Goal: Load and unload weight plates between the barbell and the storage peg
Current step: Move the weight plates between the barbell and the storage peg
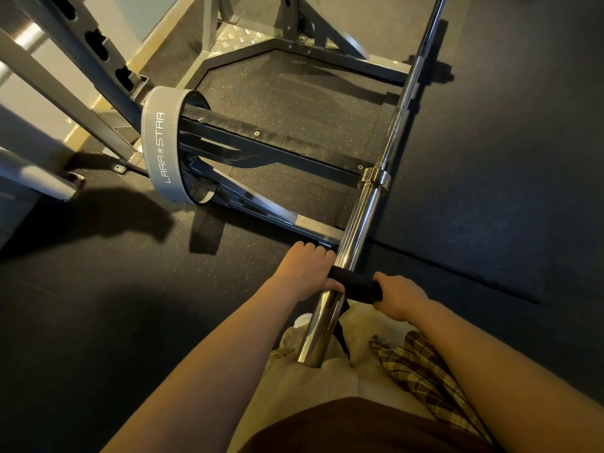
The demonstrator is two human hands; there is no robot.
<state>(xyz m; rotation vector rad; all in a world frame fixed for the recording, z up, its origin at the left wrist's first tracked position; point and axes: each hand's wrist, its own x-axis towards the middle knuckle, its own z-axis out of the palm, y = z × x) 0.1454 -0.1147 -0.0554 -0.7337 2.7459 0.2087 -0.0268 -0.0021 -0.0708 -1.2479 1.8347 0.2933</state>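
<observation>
A chrome barbell (pixel 389 148) runs from the top right down to its thick sleeve (pixel 330 308), whose end points at me. A small black weight plate (pixel 354 284) sits edge-on around the sleeve near that end. My left hand (pixel 307 273) grips the plate's left rim, its fingers curled over the far side. On the opposite rim, my right hand (pixel 400 297) holds the plate in the same way. The plate's lower part shows as a dark strip under the sleeve. Nothing else is on the sleeve up to its collar (pixel 374 179).
A grey rack (pixel 98 103) stands at the left, and the barbell rests on its black safety arm (pixel 277 138). A grey lifting belt (pixel 160 148) hangs around that arm. A pale tube (pixel 36 174) juts out at the far left. Black rubber flooring (pixel 490 191) lies all around.
</observation>
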